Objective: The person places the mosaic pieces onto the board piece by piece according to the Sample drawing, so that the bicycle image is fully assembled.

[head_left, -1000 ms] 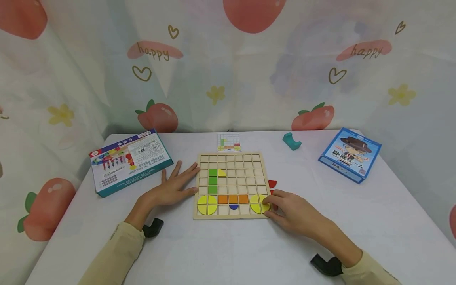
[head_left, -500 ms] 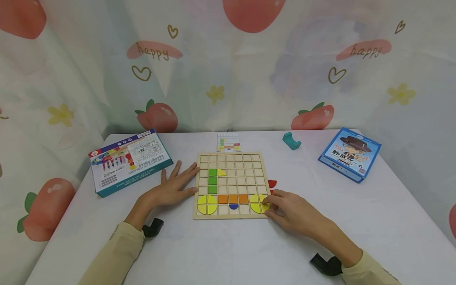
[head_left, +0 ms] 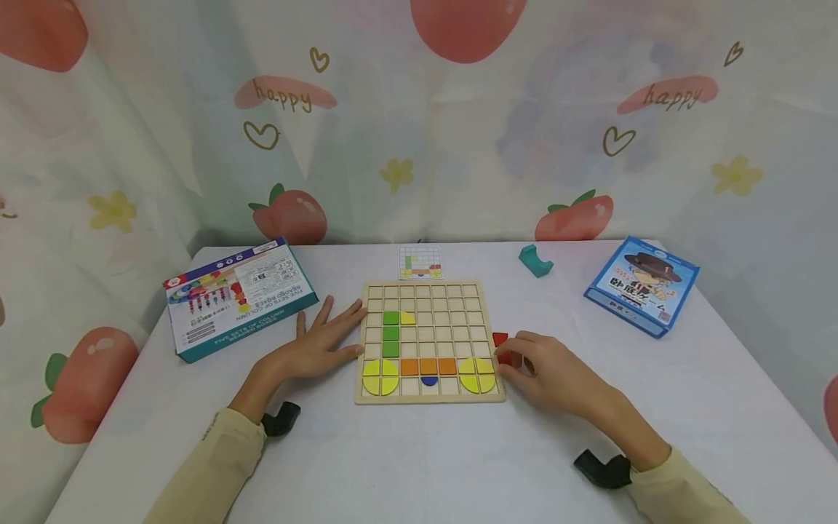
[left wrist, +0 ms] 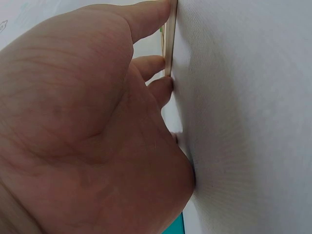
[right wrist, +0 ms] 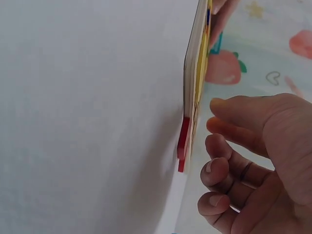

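Observation:
A wooden grid board [head_left: 452, 306] lies on the table with coloured pieces in its cells. Yellow quarter pieces [head_left: 478, 375] form a circle in each near corner, with orange squares [head_left: 428, 367] between them and a blue half-round [head_left: 428, 380] below. Green squares [head_left: 390, 333] stand in a column beside one yellow quarter [head_left: 407, 318]. My left hand [head_left: 310, 351] is spread, its fingertips against the board's left edge. Just past the right edge, my right hand [head_left: 556, 378] hovers at red pieces [right wrist: 183, 139], thumb and fingers apart, holding nothing; it partly hides them in the head view.
Behind the board lies a small pattern card [head_left: 421, 263]. A beaded-columns box [head_left: 238, 298] sits at the left, a blue game box [head_left: 644, 285] at the right, and a teal curved block [head_left: 536, 260] at the back right. A printed curtain [head_left: 458, 145] hangs behind.
My right hand has left the yellow circle in the near right corner and shifted right and slightly away from me, to the red pieces. My left hand has stayed put.

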Tool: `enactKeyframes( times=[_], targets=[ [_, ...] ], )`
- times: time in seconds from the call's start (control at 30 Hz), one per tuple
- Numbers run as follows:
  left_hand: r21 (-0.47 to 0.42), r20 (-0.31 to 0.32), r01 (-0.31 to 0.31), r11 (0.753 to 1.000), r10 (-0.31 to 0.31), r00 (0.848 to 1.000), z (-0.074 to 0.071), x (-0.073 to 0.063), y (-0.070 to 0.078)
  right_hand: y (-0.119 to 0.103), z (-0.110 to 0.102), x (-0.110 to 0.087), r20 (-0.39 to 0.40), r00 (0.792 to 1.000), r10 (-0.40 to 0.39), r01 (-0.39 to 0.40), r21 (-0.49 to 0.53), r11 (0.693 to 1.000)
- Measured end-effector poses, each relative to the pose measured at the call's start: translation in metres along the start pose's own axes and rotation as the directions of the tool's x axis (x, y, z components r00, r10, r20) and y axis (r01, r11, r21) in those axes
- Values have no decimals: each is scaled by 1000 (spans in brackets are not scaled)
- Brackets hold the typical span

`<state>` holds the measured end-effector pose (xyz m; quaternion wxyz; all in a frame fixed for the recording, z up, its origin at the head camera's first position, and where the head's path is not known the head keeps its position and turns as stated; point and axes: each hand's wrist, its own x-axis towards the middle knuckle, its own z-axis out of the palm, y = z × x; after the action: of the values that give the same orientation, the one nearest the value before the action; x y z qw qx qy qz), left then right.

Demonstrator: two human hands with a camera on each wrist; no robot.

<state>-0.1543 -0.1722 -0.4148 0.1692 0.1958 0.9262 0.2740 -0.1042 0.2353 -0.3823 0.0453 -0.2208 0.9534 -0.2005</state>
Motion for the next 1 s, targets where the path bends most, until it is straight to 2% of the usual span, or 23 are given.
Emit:
enactKeyframes(
  times=[0.43,0.77,1.0],
  targets=[
    [-5,9,1,1000,-1,1000,-1,0,1,22,-4,3,12,998,62,-62,7,998],
    [-3,8,5,1000,-5,1000,-2,-1,2,24,-5,3,48,997,65,-66,17,998],
    [-4,7,11,1000,-11,1000,-1,-1,1,24,-5,3,39,998,53,-53,11,999]
  ],
)
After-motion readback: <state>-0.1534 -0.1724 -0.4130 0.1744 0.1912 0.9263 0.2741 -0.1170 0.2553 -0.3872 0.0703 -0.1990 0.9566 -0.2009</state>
